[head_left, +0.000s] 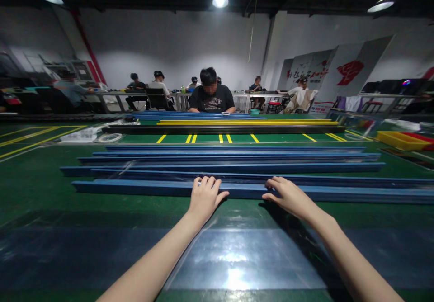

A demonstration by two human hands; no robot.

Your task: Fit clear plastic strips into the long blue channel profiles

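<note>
Closest to the wearer, a clear sheet (pixel 101 247) lies across the green table (pixel 40 207) and throws back a bright glare. Just beyond it, the nearest blue rail (pixel 244 191) runs crosswise, its left end on the table and its right end past the frame's edge. The left hand (pixel 205 193) has its fingers bent over the rail's top and its thumb spread out to the right; the right hand (pixel 280 190), well apart from it, arches with fingers curled at the top and thumb lower on the near side, a gap between them. Whether either hand bears on the rail or only rests there, I cannot tell. The rail looks smooth and fairly stiff, probably light for its length but awkward, likely to sag or swing if held at one spot, and its glossy face could slip. Holding it at two widely spaced points, thumbs in front and fingers over the top, would suit it best. Behind it lie more blue rails (pixel 230 159), roughly parallel, then a black strip (pixel 217 130) and a yellow strip (pixel 247 122), with a white coil (pixel 109 138) near the black strip's left end. Farther off, a person in a dark shirt (pixel 212 96) sits facing this way, head bowed.
</note>
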